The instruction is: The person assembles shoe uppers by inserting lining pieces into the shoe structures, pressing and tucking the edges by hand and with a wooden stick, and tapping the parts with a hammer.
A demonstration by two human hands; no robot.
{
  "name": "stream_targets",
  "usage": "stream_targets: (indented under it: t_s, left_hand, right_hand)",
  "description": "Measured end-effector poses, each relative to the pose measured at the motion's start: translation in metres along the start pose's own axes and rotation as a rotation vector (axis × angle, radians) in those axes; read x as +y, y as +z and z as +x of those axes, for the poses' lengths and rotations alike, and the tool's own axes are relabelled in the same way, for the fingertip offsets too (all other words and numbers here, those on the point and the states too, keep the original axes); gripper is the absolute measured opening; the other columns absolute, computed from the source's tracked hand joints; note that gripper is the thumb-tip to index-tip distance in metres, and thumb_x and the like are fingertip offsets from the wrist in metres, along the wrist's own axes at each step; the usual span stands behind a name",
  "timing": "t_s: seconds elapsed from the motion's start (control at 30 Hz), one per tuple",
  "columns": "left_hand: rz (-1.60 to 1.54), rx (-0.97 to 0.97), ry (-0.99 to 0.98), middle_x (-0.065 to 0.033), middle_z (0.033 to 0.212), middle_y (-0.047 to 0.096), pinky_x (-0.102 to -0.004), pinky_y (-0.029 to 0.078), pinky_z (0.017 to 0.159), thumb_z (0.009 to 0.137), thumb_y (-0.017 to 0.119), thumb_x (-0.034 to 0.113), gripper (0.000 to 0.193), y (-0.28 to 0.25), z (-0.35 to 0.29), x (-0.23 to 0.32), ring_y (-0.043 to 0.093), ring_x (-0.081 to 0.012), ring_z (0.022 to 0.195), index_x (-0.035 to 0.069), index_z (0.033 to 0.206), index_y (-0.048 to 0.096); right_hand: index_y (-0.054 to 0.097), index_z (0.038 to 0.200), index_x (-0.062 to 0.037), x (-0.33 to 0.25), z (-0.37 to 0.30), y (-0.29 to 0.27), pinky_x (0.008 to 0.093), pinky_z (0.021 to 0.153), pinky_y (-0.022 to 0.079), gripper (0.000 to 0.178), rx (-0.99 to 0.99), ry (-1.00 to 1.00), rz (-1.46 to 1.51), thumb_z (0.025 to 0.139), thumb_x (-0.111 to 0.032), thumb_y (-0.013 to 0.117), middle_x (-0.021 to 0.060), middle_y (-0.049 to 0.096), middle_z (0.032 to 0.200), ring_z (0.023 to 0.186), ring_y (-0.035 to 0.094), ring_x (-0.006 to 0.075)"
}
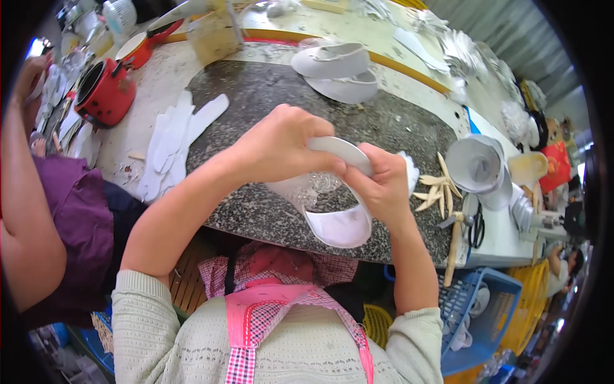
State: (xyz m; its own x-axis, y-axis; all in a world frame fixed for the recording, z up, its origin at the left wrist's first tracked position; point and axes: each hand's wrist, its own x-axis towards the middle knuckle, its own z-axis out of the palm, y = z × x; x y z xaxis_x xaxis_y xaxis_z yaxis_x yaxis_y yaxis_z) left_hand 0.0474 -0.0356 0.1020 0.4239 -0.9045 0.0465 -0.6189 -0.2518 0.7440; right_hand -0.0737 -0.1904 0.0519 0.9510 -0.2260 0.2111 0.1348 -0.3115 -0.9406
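Over the dark speckled stone slab [249, 217], a white slip-on shoe [339, 227] is held up in both hands, its rounded toe pointing toward me. My left hand [281, 144] is closed on the rim at the far end, thumb along the edge. Close beside it, my right hand [384, 182] pinches the same rim, and the two thumbs nearly meet. Something clear and glittering shows at the shoe's left side; I cannot make out what it is. Farther back on the slab rest two more white shoes [342, 88], one overlapping the other.
White insole-shaped pieces [169, 147] lie left, near a red pot [109, 93]. To the right are beige strips [441, 185], a hammer [454, 246], black-handled scissors [476, 230] and a whitish round container [473, 160]. A blue basket [505, 307] holds white shoes below. Another person sits left.
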Motion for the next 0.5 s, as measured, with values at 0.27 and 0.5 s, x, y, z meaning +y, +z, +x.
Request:
stream_targets:
  t_s: [0.27,0.5]
  left_hand:
    - [-0.266,0.088,-0.057,-0.0029,0.069,0.062,-0.0234,0.041,0.058,0.072,0.073,0.031,0.033,0.021,0.006,-0.009,0.055,-0.0062,0.066,0.0,0.08,0.066]
    - [-0.185,0.558,0.041,-0.0042,0.096,0.067,-0.0256,0.043,0.08,0.082,0.066,0.021,0.026,0.018,0.065,-0.046,0.059,-0.0107,0.087,0.006,0.103,0.065]
  right_hand:
    - [0.064,0.084,-0.0002,0.0,-0.025,-0.061,0.0237,0.057,0.042,0.015,-0.229,0.111,0.37,0.076,-0.012,0.069,0.0013,0.062,0.072,0.065,0.055,0.0077]
    - [0.066,0.083,-0.0199,0.035,-0.063,-0.214,0.0405,0.086,0.033,0.017,0.169,-0.545,-1.492,0.069,-0.011,0.06,-0.0031,0.058,0.08,0.084,0.057,0.0138]
